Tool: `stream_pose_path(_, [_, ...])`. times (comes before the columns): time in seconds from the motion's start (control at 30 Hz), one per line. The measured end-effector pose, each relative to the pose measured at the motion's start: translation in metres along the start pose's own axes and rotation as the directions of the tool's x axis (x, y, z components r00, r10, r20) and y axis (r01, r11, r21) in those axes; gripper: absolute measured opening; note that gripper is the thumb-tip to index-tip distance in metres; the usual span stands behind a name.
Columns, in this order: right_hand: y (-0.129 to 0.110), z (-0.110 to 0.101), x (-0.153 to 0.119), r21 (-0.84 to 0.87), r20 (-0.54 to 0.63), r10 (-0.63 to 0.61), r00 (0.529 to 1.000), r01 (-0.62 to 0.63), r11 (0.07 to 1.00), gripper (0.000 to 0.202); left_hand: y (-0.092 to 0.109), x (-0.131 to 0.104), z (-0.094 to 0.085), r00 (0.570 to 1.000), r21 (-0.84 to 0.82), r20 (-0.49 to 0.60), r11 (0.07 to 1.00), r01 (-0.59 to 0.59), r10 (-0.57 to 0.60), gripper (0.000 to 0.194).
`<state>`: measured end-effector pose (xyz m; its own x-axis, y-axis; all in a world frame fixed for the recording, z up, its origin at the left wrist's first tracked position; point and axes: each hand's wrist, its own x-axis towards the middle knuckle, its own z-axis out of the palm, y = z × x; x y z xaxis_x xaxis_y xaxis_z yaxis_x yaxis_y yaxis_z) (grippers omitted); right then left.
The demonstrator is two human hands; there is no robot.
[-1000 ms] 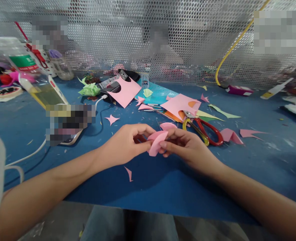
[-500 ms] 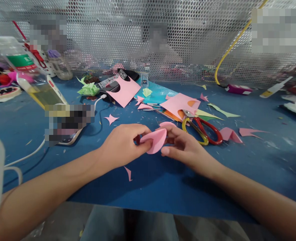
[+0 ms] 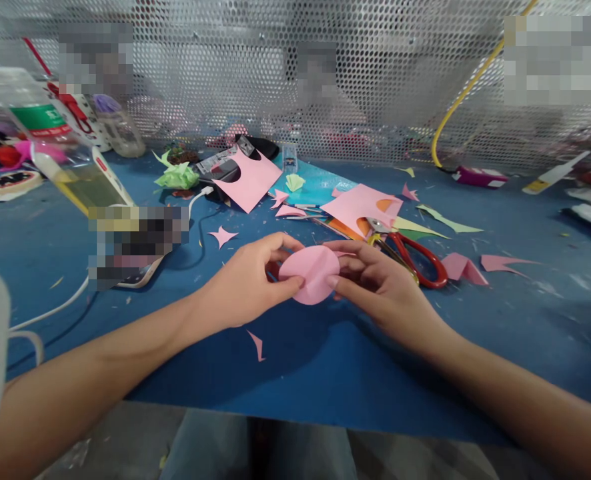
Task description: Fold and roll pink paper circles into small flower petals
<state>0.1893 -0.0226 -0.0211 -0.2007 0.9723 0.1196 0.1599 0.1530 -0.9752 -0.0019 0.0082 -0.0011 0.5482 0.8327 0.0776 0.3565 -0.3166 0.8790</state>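
Between my hands is a pink paper circle [image 3: 314,270], opened almost flat with a crease across it. My left hand [image 3: 260,277] grips its left edge, thumb on the face and fingers behind. On the right edge, my right hand [image 3: 375,277] pinches the same circle with its thumb in front; the fingers behind are partly hidden. Just beyond the right hand lie scissors [image 3: 423,259] with one red and one yellow handle, the yellow one partly covered by that hand. A thin pink paper scrap [image 3: 257,346] lies on the table nearer to me.
Pink sheets with rounded cut-outs [image 3: 249,179] lie at the back, near a blue sheet [image 3: 315,181]. A phone [image 3: 140,267] with a white cable leans by a bottle [image 3: 83,177] on the left. A perforated metal screen [image 3: 215,80] closes off the far side.
The pink circle was folded and held mainly in my left hand; now it is spread open. My right hand has closed on its right edge.
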Motion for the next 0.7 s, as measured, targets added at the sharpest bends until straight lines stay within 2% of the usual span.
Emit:
stream_pose_path(0.1, [0.0019, 0.0005, -0.0014, -0.051, 0.003, -0.044, 0.999, 0.044, 0.998, 0.036, -0.0017, 0.0004, 0.0019, 0.999, -0.063, 0.043, 0.998, 0.010, -0.008, 0.030])
stream_pose_path(0.23, [0.0049, 0.0014, -0.0025, -0.091, 0.046, -0.066, 0.997, 0.070, 0.993, 0.029, -0.0026, 0.0009, 0.0026, 0.995, -0.046, 0.080, 0.997, 0.057, -0.053, 0.010])
stream_pose_path(0.53, [0.0020, -0.0021, -0.0010, -0.185, -0.056, -0.081, 0.995, 0.070, 0.980, 0.012, 0.0021, 0.0044, 0.0004, 0.980, -0.258, 0.140, 0.950, 0.176, -0.143, 0.011])
stream_pose_path(0.63, [-0.0008, -0.0024, -0.0003, -0.191, -0.089, -0.129, 0.988, 0.110, 0.975, 0.007, 0.0030, 0.0053, -0.0016, 0.978, -0.337, 0.128, 0.920, 0.202, -0.168, 0.014])
stream_pose_path(0.7, [-0.0020, -0.0025, 0.0003, -0.190, -0.091, -0.173, 0.981, 0.154, 0.970, 0.006, 0.0023, 0.0059, -0.0031, 0.972, -0.442, 0.138, 0.867, 0.232, -0.190, 0.022])
